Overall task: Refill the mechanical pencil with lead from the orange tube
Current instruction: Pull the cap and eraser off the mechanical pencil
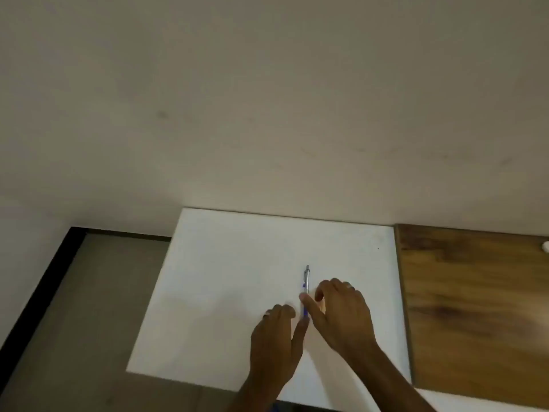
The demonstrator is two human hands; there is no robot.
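The mechanical pencil (307, 279), silver with a blue grip, points away from me over the white board (225, 292). Its near end disappears behind the thumb of my left hand (274, 340), whose fingers are curled beside it. My right hand (344, 313) arches just right of the pencil, with the thumb tip lying across the barrel. A pale orange patch (321, 306) shows inside the curl of the right hand; I cannot tell whether it is the orange tube. No tube is in plain view elsewhere.
A brown wooden surface (475, 307) adjoins the board on the right, with a small white object (546, 246) at its far edge. Grey floor (89, 322) with a dark skirting strip lies to the left. A plain wall fills the upper half.
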